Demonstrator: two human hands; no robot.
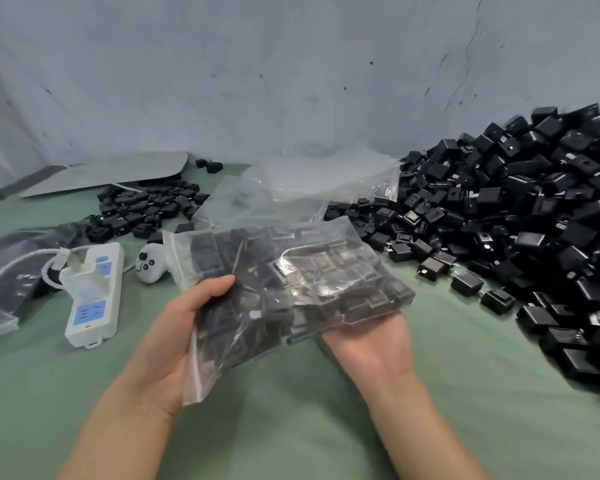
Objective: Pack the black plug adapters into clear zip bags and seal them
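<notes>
A clear zip bag [284, 289] full of black plug adapters is held above the green table at the centre. My left hand [184, 327] grips its left end near the zip strip, thumb on top. My right hand [371, 344] lies palm up under the bag's right end and carries it; its fingers are hidden beneath the bag. A big heap of loose black adapters [520, 220] fills the right side. Empty clear bags [312, 181] lie behind the held bag.
A smaller pile of black adapters [146, 209] sits at the back left, beside a grey flat sheet [111, 174]. A white power strip [94, 292] with a cable, a small white controller [149, 265] and a filled bag [0, 271] lie at the left.
</notes>
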